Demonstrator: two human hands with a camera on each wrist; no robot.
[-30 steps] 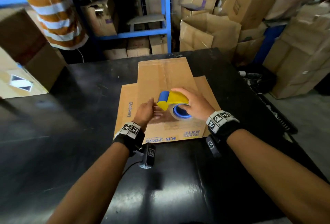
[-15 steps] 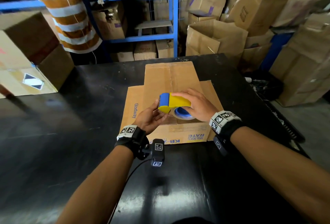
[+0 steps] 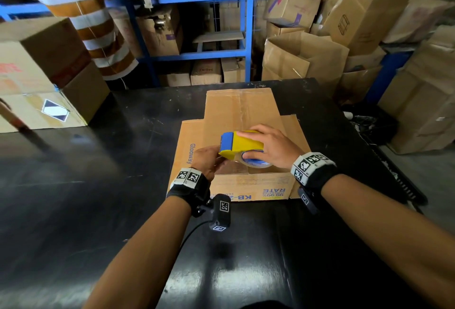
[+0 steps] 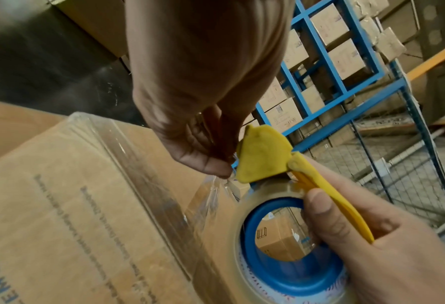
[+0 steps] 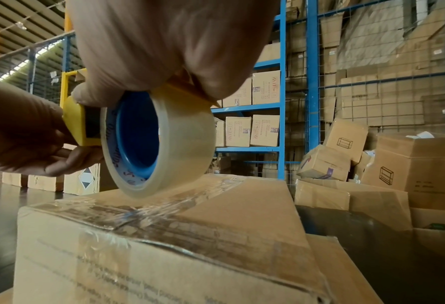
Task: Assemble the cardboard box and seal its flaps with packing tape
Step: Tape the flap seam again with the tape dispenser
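Observation:
A brown cardboard box (image 3: 242, 111) stands on the black table (image 3: 98, 185), its lower flaps spread flat around it. Clear tape runs along its top seam (image 5: 164, 207). My right hand (image 3: 273, 146) grips a yellow and blue tape dispenser (image 3: 242, 143) over the near part of the box top, thumb on the blue core of the clear tape roll (image 4: 289, 257). The roll (image 5: 185, 144) hovers just above the box top (image 5: 242, 205). My left hand (image 3: 209, 161) pinches the loose tape end (image 4: 216, 185) at the dispenser's front edge (image 4: 260, 156).
A large carton (image 3: 44, 74) stands on the table's far left corner. Blue shelving (image 3: 202, 1) with cartons lies behind the table. Piled boxes (image 3: 344, 37) fill the right side. The table's right edge (image 3: 394, 173) drops to the floor.
My left hand has lifted off the box top and come up to the dispenser's front, where it now pinches the tape end. The right hand keeps its grip on the dispenser.

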